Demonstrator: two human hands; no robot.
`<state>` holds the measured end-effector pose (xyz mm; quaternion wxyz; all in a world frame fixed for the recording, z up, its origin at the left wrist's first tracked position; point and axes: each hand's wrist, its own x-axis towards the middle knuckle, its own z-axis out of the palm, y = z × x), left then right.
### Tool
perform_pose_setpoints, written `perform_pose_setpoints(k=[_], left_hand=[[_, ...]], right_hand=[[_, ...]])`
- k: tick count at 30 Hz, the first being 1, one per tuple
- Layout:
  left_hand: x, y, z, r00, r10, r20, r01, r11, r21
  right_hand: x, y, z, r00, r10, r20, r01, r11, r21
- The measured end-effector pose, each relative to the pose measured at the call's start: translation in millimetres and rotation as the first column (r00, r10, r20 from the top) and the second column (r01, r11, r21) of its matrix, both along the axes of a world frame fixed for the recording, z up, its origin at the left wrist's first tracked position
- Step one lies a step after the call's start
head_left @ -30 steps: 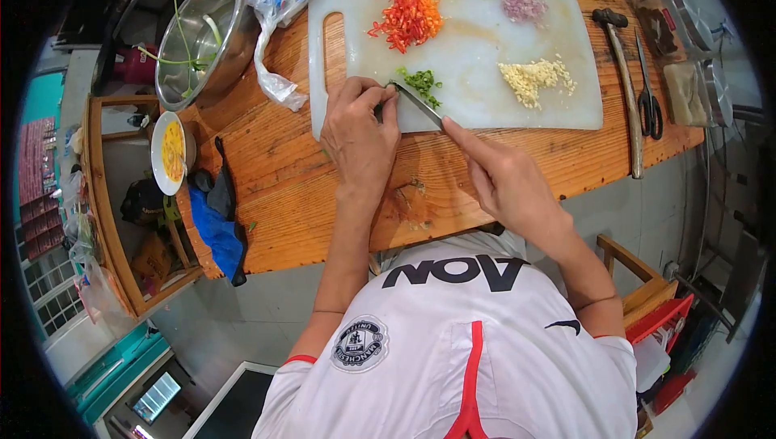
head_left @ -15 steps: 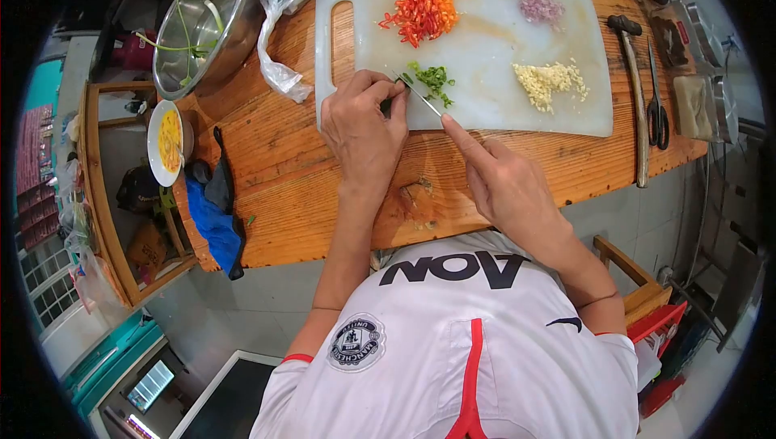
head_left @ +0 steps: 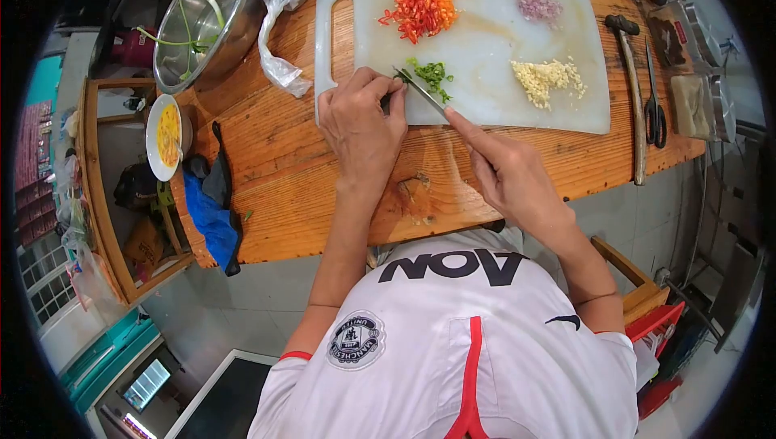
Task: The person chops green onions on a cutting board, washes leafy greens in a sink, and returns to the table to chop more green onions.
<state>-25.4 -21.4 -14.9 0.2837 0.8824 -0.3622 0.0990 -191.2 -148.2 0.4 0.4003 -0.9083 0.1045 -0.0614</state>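
My left hand (head_left: 364, 120) is closed at the front left of the white cutting board (head_left: 485, 111), its fingers bent around a dark green vegetable that is mostly hidden. Against these fingertips lies the blade of a small knife (head_left: 424, 92), tilted on its edge. My right hand (head_left: 511, 176) grips its handle, which the palm covers, with the index finger stretched along the blade's back. Just beyond the blade is a little heap of chopped greens (head_left: 432, 75). Farther back on the board are chopped red chilies (head_left: 419, 10), minced shallot (head_left: 539, 5) and minced garlic (head_left: 548, 82).
Left of the board are a knotted plastic bag (head_left: 283, 31), a steel bowl (head_left: 166, 51) with green stalks, a bowl of yellow liquid (head_left: 153, 144) and a blue-black cloth (head_left: 212, 221). On the right lie a wooden-handled hammer (head_left: 634, 99), scissors (head_left: 655, 120) and lidded containers (head_left: 693, 107).
The knife blade has turned and shifted slightly toward my right hand, which sits a little lower and farther right. My left hand stays almost in place.
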Motion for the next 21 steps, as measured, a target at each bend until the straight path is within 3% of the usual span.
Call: perform_pose_setpoints(k=[16, 21], left_hand=[[2.5, 0.6, 0.3, 1.0, -0.017, -0.022, 0.017, 1.0, 0.003], [0.4, 1.7, -1.5, 1.0, -0.017, 0.012, 0.016, 1.0, 0.016]], right_hand=[[20.5, 10.3, -5.2, 0.999, -0.017, -0.049, 0.011, 0.993, -0.115], [-2.6, -2.2, 1.7, 1.0, 0.01, -0.015, -0.01, 1.0, 0.009]])
